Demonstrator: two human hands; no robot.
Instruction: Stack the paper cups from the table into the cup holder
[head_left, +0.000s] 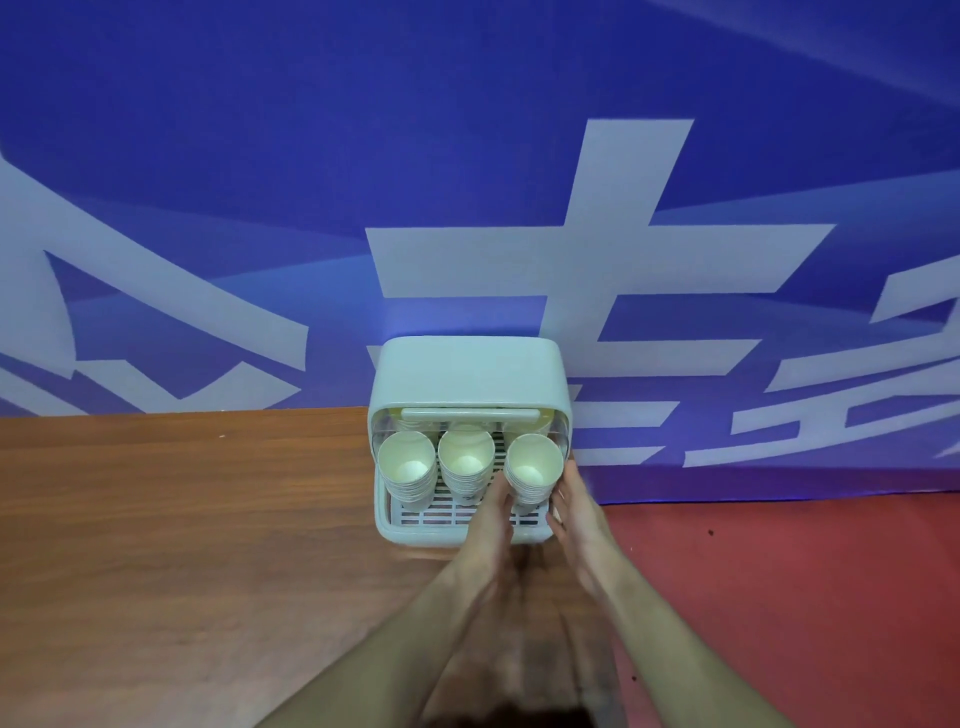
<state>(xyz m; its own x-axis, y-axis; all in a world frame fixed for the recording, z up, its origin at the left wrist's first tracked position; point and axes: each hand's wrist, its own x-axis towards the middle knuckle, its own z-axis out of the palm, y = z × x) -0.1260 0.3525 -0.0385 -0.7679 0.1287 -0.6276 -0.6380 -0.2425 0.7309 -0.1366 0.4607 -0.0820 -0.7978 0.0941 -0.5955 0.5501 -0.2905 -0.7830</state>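
paper cups (534, 466) stacked in cup holder (467, 374) – both hands spread flat beside them, wooden table (182, 519), blue banner (311, 156)

A brown wood-grain tabletop (182, 519) carries the things. A pale cup holder (465, 379) stands directly on it, at its far right corner against the wall.

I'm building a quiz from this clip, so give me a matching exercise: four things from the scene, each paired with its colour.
Things:
1. cup holder
2. table
3. backdrop
4. floor

Colours:
A. red
B. blue with pale lettering
C. wood brown
D. pale green

Pairs: 1-D, 2-C, 3-B, 4-A
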